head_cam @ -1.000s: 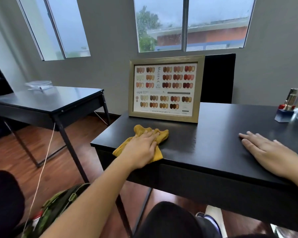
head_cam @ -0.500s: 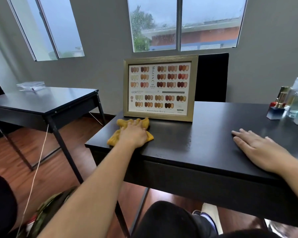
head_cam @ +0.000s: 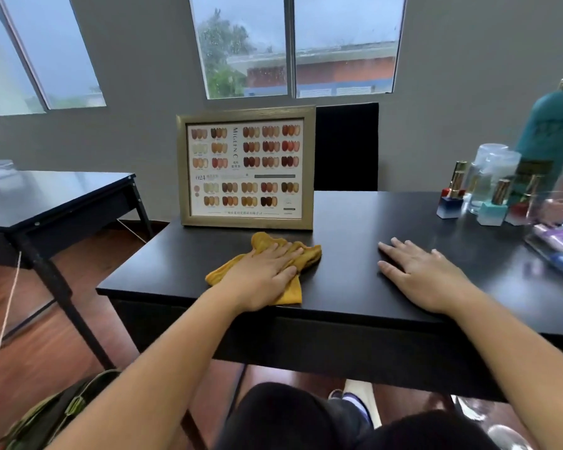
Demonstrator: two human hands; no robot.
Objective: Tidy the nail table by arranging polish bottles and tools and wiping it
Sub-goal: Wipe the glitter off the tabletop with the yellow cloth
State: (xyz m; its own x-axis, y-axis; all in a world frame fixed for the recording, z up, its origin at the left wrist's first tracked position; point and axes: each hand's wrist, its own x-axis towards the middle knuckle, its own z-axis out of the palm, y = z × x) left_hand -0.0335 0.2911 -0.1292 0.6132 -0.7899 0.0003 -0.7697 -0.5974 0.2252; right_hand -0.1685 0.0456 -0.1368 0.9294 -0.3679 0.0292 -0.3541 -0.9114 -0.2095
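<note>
Cloth (head_cam: 291,292) lies flat on the counter (head_cam: 355,219), directly under the left grip (head_cam: 264,274). Yellow fabric sticks out from under it at 9, 12, 2 and 5 o'clock. The bunched end is at 2 o'clock, past the fingertips.

Left grip: fingers straight and close together, palm down, pressing the cloth onto the counter. No pinch, nothing curled round it.

Right grip (head_cam: 426,274): at 3 o'clock of the left one, apart from the cloth. Palm flat on bare counter, fingers straight and slightly spread, holding nothing.

Chart (head_cam: 246,167) stands upright at 12 o'clock of the cloth, near it, with a thin strip of counter between them.

Polish bottles (head_cam: 450,207) stand upright in a cluster at 2 o'clock of the right grip, well apart from it. A clear jar (head_cam: 488,177) and a tall teal bottle (head_cam: 553,131) sit just behind them. The far right edge is blurred.
</note>
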